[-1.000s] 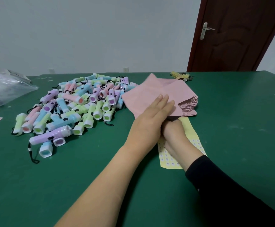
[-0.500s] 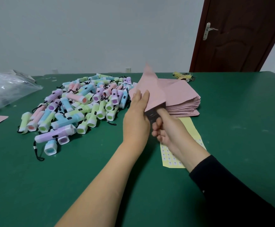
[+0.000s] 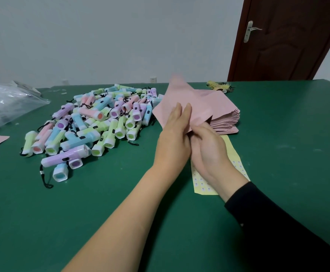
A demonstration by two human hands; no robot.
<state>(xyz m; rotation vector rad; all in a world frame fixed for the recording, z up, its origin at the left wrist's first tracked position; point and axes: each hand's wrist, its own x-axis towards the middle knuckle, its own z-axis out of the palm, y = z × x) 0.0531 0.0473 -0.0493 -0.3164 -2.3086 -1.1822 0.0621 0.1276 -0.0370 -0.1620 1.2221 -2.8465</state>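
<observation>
Green table (image 3: 278,154), clear plastic bag (image 3: 9,103) way off left, then a heap of pastel flashlights (image 3: 93,124). Left hand (image 3: 175,132) lies flat with straight fingers against a pink pouch (image 3: 197,99) lifted off the table — thumb hidden. Right hand (image 3: 207,148) curls its fingers round the pouch's lower edge, over a yellow sticker sheet (image 3: 203,185). Stack of pink pouches (image 3: 227,120) sits just behind.

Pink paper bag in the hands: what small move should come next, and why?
Probably pull the flat pink paper bag open at its lower edge. It is held up off the stack of pink paper bags; the left hand lies flat against it, the right hand pinches its lower corner, and the heap of pastel plastic torches lies beside it.
</observation>
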